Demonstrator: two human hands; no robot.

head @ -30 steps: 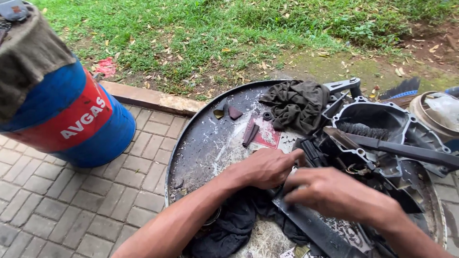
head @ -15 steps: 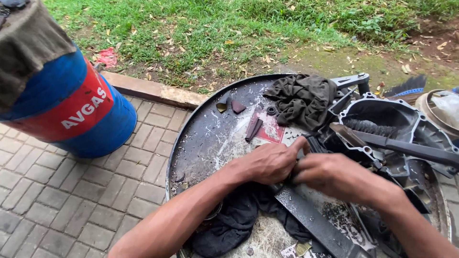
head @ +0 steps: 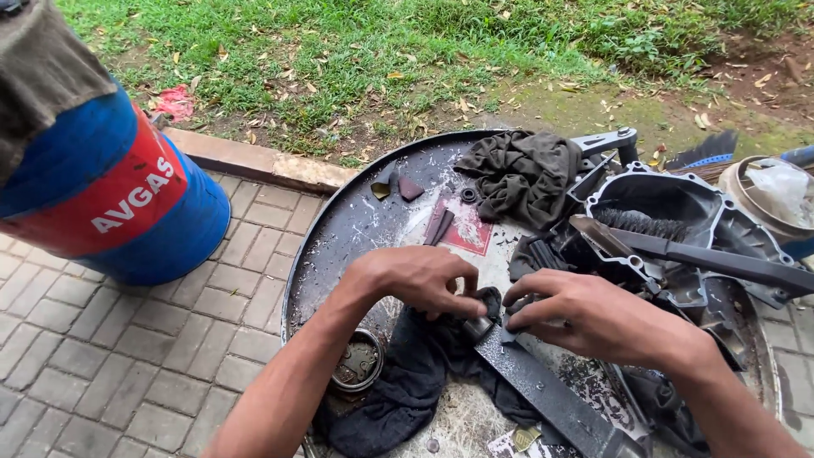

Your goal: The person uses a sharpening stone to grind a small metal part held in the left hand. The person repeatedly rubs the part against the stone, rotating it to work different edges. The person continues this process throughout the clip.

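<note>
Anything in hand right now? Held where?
Both hands pinch the upper end of a long flat dark metal bar: left hand and right hand either side of its tip.

A round metal tray [head: 339, 246] on paving carries rags, an engine casing [head: 678, 212] at its right edge, scraps.
</note>
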